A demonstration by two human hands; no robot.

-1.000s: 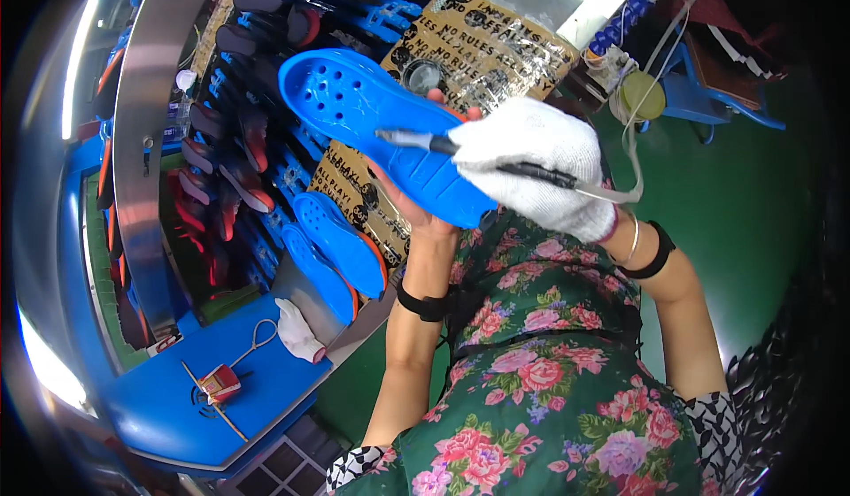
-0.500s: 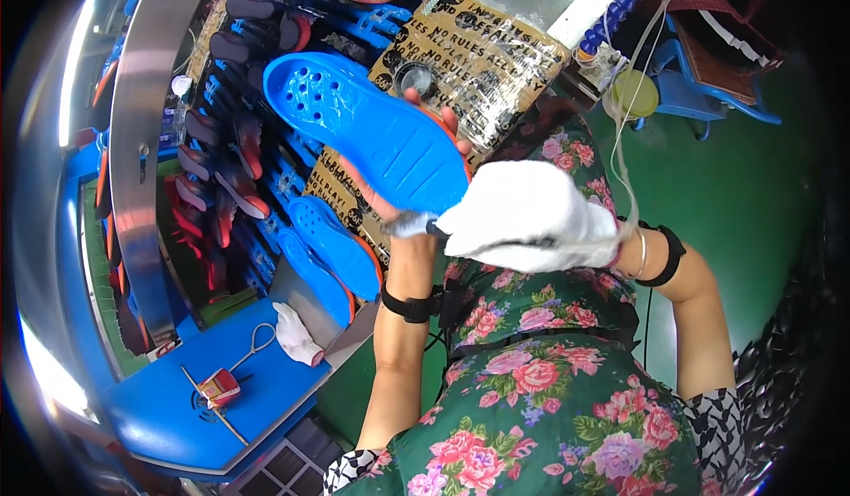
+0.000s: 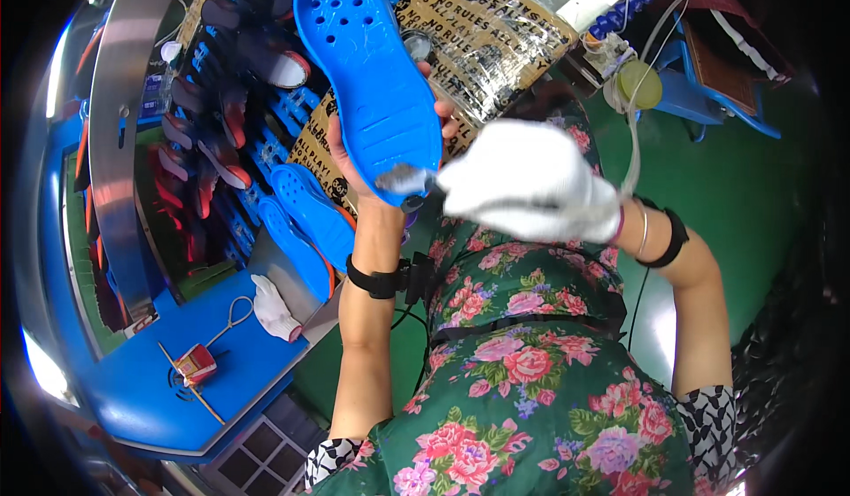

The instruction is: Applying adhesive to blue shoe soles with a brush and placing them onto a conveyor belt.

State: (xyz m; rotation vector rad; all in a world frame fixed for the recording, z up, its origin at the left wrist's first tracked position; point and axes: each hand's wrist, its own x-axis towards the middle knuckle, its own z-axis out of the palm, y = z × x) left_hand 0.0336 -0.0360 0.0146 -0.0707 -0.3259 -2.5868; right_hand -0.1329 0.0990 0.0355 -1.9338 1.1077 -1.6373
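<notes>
My left hand [image 3: 343,158] is closed around a blue shoe sole [image 3: 379,98], its thumb on the left edge and fingertips at the right edge. The sole's inner face is up, its holed toe end pointing away and its heel toward me. Wet, shiny streaks show on it. A white knitted glove [image 3: 509,155] covers my right hand [image 3: 531,186], which is closed on a small brush [image 3: 404,179]. The brush's pale, blurred tip lies over the heel. Most of its handle is hidden in the glove.
Two more blue soles [image 3: 305,222] lean at the left beside a rack of dark shoe uppers [image 3: 212,124]. Behind my hands is a cardboard-covered surface [image 3: 496,45] with a small round dish [image 3: 416,46]. A loose white glove [image 3: 274,308] lies on a blue ledge [image 3: 257,376].
The sole has moved up and swung more upright, its toe now pointing away. The brush has gone from near my left wrist to the heel, and the gloved hand has shifted slightly up.
</notes>
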